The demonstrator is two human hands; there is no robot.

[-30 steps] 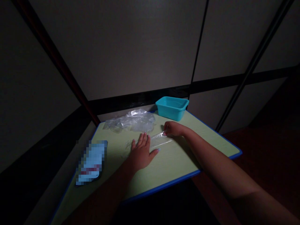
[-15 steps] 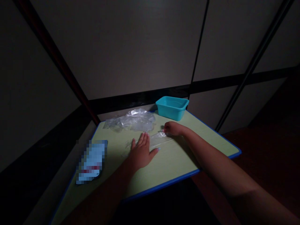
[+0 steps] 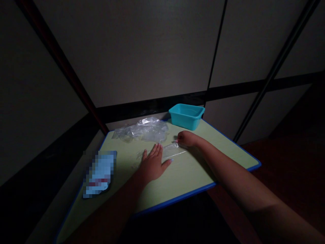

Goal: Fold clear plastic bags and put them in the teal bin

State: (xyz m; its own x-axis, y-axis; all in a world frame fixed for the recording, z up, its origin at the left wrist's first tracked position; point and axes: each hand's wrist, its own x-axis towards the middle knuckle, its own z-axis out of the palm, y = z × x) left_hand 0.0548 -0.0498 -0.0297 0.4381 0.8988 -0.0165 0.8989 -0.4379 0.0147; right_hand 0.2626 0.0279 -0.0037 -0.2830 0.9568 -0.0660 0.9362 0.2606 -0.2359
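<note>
A clear plastic bag point(image 3: 169, 150) lies flat on the light green table point(image 3: 188, 176). My left hand point(image 3: 153, 163) rests palm down on its left part, fingers spread. At the bag's right end my right hand point(image 3: 186, 139) is closed, its fingertips pinching the plastic near the upper edge. Behind my left hand sits a crumpled heap of clear plastic point(image 3: 143, 130). A turquoise tub point(image 3: 186, 117) stands just beyond my right hand; no contents show inside it.
A flat object with a blurred, pixelated face point(image 3: 100, 173) lies at the table's left side. Blue edging point(image 3: 177, 200) runs round the table. Pale panels with dark strips point(image 3: 152, 51) rise behind it.
</note>
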